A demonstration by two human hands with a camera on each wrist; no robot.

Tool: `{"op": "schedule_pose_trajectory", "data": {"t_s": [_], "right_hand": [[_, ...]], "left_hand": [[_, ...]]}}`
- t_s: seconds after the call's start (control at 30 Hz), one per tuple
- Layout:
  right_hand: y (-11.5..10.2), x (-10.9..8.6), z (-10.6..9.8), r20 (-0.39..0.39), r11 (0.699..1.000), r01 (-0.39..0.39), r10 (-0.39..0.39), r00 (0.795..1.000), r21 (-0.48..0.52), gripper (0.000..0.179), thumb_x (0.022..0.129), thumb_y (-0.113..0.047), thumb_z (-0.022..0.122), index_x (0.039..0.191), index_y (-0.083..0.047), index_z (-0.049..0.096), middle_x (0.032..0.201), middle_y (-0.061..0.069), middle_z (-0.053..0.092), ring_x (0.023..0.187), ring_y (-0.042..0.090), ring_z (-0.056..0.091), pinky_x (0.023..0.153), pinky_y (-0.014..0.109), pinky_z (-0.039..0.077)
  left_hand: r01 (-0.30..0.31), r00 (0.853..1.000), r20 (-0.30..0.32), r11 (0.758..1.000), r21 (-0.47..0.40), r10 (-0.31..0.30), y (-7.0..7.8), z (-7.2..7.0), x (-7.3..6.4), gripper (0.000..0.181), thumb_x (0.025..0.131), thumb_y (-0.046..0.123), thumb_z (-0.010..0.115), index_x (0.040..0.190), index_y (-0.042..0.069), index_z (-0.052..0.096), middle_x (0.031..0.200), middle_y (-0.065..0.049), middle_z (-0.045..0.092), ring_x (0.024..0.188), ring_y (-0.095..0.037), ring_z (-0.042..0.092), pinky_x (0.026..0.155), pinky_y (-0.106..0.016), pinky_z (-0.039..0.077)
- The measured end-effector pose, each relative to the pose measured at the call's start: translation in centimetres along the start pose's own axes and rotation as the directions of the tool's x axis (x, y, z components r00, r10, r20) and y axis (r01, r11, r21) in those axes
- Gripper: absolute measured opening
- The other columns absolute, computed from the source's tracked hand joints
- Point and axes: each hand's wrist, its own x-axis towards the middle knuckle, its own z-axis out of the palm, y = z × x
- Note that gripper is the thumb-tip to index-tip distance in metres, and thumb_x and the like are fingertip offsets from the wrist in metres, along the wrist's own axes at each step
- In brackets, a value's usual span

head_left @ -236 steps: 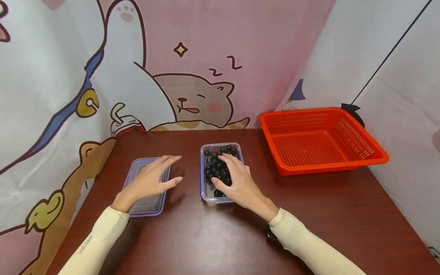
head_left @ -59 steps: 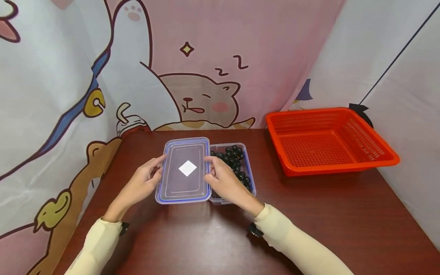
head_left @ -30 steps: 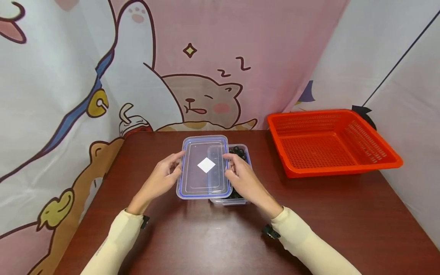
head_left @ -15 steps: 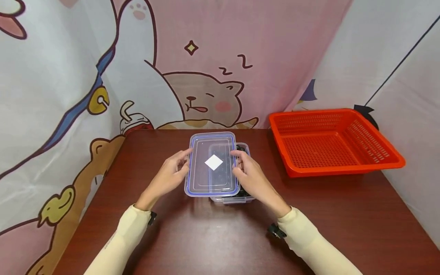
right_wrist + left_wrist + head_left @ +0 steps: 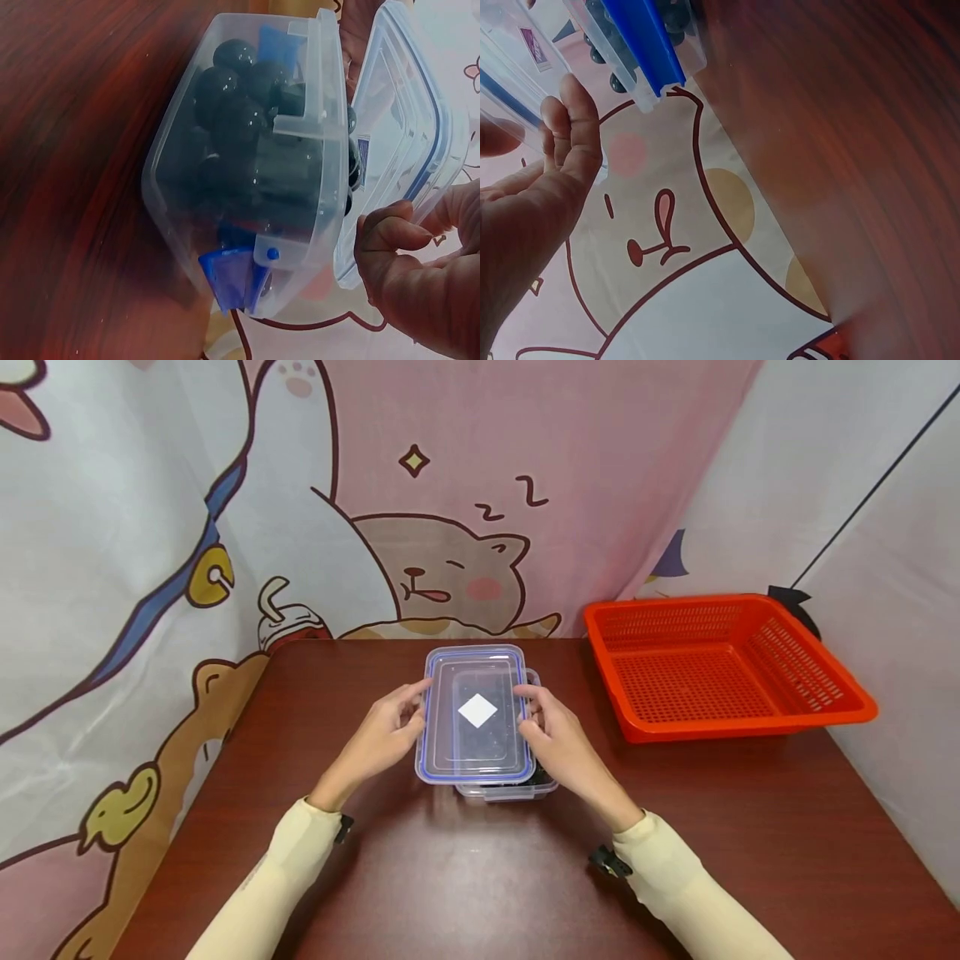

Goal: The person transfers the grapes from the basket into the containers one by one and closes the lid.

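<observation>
A clear plastic lid (image 5: 442, 739) with a blue seal and a white diamond mark is held level over a clear food container (image 5: 517, 792). My left hand (image 5: 378, 735) pinches its left edge between thumb and fingers. On the opposite edge, my right hand (image 5: 564, 743) grips it the same way. The lid sits a little left of the container, whose right side and front rim still show. In the right wrist view a gap separates the lid from the container rim, and glossy black balls (image 5: 240, 120) fill the container. A blue clip (image 5: 232, 277) hangs down on its side.
An orange-red plastic basket (image 5: 630, 693) with perforated walls stands at the right rear of the brown table (image 5: 465, 877). Behind the table hangs a cartoon-printed curtain (image 5: 585, 485).
Earlier the lid lay on the table at the left and my hands were apart. Both hands now hold it, having carried it rightward over the container; the last shift was small.
</observation>
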Motion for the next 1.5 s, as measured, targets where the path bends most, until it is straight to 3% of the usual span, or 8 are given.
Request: {"op": "schedule_pose_trajectory", "data": {"t_s": [0.37, 0.53, 0.77, 0.93, 1.13, 1.33, 1.5], "right_hand": [[0.7, -0.1, -1.3, -0.033, 1.0, -0.022, 0.021, 0.999, -0.005, 0.043, 0.103, -0.002, 0.053, 0.146, -0.002, 0.061, 0.096, 0.01, 0.056, 0.081, 0.023, 0.052, 0.069, 0.031, 0.044], [0.9, 0.0, -1.5, -0.067, 1.0, -0.005, 0.004, 0.998, -0.008, 0.041, 0.103, -0.002, 0.053, 0.143, -0.003, 0.062, 0.1, 0.011, 0.06, 0.084, 0.023, 0.055, 0.075, 0.033, 0.047], [0.9, 0.2, -1.6, -0.116, 0.996, 0.01, 0.0, 0.993, 0.084, 0.033, 0.103, 0.001, 0.051, 0.136, -0.003, 0.051, 0.106, 0.015, 0.062, 0.086, 0.026, 0.061, 0.073, 0.031, 0.049], [0.9, 0.6, -1.7, -0.153, 0.989, 0.003, 0.02, 0.988, 0.146, 0.042, 0.106, -0.002, 0.051, 0.148, 0.0, 0.043, 0.112, 0.019, 0.064, 0.092, 0.028, 0.065, 0.077, 0.027, 0.052], [0.6, 0.8, -2.4, -0.225, 0.997, 0.004, 0.014, 0.974, 0.077, 0.042, 0.111, -0.01, 0.053, 0.154, -0.008, 0.054, 0.115, 0.012, 0.07, 0.092, 0.025, 0.068, 0.08, 0.025, 0.053], [0.1, 1.0, -2.7, -0.299, 0.998, 0.056, -0.043, 0.953, 0.034, 0.034, 0.112, -0.014, 0.058, 0.142, -0.002, 0.067, 0.113, 0.014, 0.067, 0.094, 0.025, 0.061, 0.082, 0.03, 0.049], [0.0, 1.1, -2.6, -0.342, 0.994, 0.106, -0.11, 0.933, -0.031, 0.026, 0.11, -0.01, 0.063, 0.13, 0.0, 0.077, 0.103, 0.013, 0.062, 0.087, 0.025, 0.05, 0.076, 0.034, 0.038]], "left_hand": [[-0.017, 0.999, 0.031, 0.996, -0.093, 0.02, 0.4, 1.0, 0.8, 0.057, 0.098, -0.007, 0.06, 0.154, -0.012, 0.052, 0.097, -0.011, 0.06, 0.088, -0.022, 0.057, 0.075, -0.025, 0.047], [-0.028, 1.0, 0.005, 0.995, -0.094, 0.029, 0.7, 1.5, 1.0, 0.065, 0.096, -0.009, 0.059, 0.159, -0.007, 0.046, 0.097, -0.01, 0.062, 0.084, -0.021, 0.058, 0.072, -0.026, 0.046], [0.035, 0.998, -0.043, 0.991, -0.128, -0.04, 1.3, 1.7, 1.5, 0.057, 0.103, -0.005, 0.062, 0.157, -0.01, 0.048, 0.095, -0.01, 0.065, 0.083, -0.02, 0.06, 0.071, -0.023, 0.048], [0.07, 0.994, -0.067, 0.984, -0.167, -0.082, 2.1, 1.7, 1.9, 0.044, 0.105, -0.004, 0.064, 0.148, -0.012, 0.059, 0.09, -0.011, 0.067, 0.076, -0.024, 0.067, 0.065, -0.026, 0.058], [-0.004, 0.989, -0.15, 0.994, -0.106, -0.012, 2.5, 2.0, 2.8, 0.033, 0.104, -0.002, 0.067, 0.136, -0.009, 0.07, 0.089, -0.008, 0.062, 0.08, -0.02, 0.061, 0.073, -0.024, 0.048], [-0.104, 0.968, -0.247, 0.971, -0.214, 0.049, 2.8, 1.7, 3.2, 0.031, 0.104, -0.005, 0.067, 0.135, -0.01, 0.07, 0.089, -0.012, 0.062, 0.079, -0.017, 0.06, 0.075, -0.024, 0.05], [-0.149, 0.952, -0.297, 0.96, -0.236, 0.075, 2.9, 1.5, 3.0, 0.034, 0.103, -0.006, 0.07, 0.137, -0.007, 0.071, 0.081, -0.01, 0.062, 0.074, -0.016, 0.058, 0.074, -0.028, 0.048]]}}
